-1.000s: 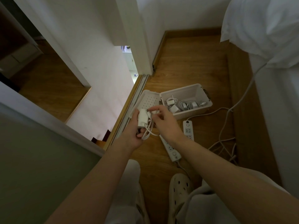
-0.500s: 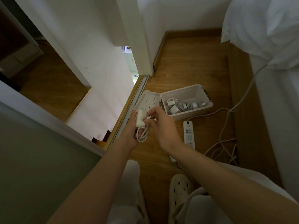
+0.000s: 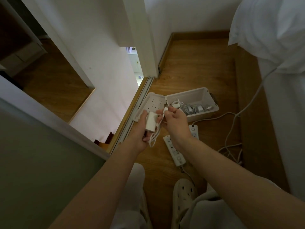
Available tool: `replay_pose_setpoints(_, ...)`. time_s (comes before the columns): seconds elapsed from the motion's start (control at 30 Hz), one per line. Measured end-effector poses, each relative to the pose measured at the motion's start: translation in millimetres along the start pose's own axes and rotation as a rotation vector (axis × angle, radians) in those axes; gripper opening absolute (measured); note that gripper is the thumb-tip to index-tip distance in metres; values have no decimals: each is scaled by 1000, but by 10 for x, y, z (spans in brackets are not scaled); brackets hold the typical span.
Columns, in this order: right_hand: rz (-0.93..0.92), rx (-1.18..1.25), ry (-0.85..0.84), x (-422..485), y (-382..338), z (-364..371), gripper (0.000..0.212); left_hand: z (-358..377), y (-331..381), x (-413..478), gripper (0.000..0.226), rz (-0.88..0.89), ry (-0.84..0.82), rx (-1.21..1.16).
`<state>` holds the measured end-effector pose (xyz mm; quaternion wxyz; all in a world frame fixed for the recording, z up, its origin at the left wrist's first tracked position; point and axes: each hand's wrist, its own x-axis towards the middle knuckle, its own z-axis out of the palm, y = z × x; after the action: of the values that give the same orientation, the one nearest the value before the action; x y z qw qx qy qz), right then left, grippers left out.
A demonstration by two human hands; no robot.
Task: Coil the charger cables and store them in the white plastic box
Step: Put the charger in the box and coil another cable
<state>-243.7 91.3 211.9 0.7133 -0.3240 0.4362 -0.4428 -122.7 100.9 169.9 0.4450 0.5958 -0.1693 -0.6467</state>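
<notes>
My left hand (image 3: 140, 136) grips a white charger brick (image 3: 151, 122), and loops of its white cable (image 3: 154, 138) hang below my palm. The cable's plug end (image 3: 165, 110) is pinched in my right hand (image 3: 175, 123), just right of the brick. Behind both hands the white plastic box (image 3: 194, 95) stands open on the wooden floor, its perforated lid (image 3: 154, 104) folded out to the left. Several coiled chargers (image 3: 193, 109) lie inside the box.
Two white power strips (image 3: 175, 150) lie on the floor under my right wrist. A loose white cable (image 3: 231, 129) trails right toward the bed (image 3: 280, 80). A sliding door track (image 3: 132, 119) and white wall stand at left. My slippers (image 3: 184, 194) are below.
My right hand has drawn the cable's plug end up and right, away from the brick. The brick has tilted in my left hand, and the loops hang longer.
</notes>
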Motion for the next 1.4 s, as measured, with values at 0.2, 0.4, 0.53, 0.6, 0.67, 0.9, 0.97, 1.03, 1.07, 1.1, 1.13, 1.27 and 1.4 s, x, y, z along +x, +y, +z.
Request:
replay_pose_setpoints(0.2,16,-317,-133,-127,59,62,22,-93,-22,-17,54,130,41,163)
replay_pose_setpoints(0.4,-132,-388,-186,-231,-69,134,12,-204,-29,29,56,163,201,182)
replay_pose_setpoints(0.53,-213,-364,-162,-257,-172,91,14,-251,-22,59,54,129,165,95)
replay_pose_setpoints(0.6,-232,-363,-145,-252,-209,54,14,-245,-10,59,51,99,129,5)
replay_pose_setpoints(0.67,-227,-366,-98,-205,-235,20,15,-207,25,32,48,87,88,-103)
replay_pose_setpoints(0.9,-71,-683,-24,42,-226,-165,28,-112,133,-44,45,59,-69,-302)
replay_pose_setpoints(0.97,-86,-761,-42,34,-170,-191,32,-75,140,-65,45,68,-118,-303)
replay_pose_setpoints(1.03,-103,-804,-71,1,-109,-180,31,-30,147,-96,46,75,-156,-293)
replay_pose_setpoints(1.07,-100,-801,-81,-11,-82,-175,29,-4,149,-114,48,74,-178,-294)
replay_pose_setpoints(1.1,-88,-775,-85,-15,-63,-167,23,19,151,-130,49,73,-198,-300)
replay_pose_setpoints(1.13,-85,-736,-88,-14,-53,-164,16,42,154,-149,51,72,-213,-302)
replay_pose_setpoints(1.27,-164,-616,-105,2,-99,-202,8,92,163,-194,51,69,-227,-261)
replay_pose_setpoints(1.4,-97,-535,-128,-12,-176,-286,11,95,155,-207,51,28,-244,-241)
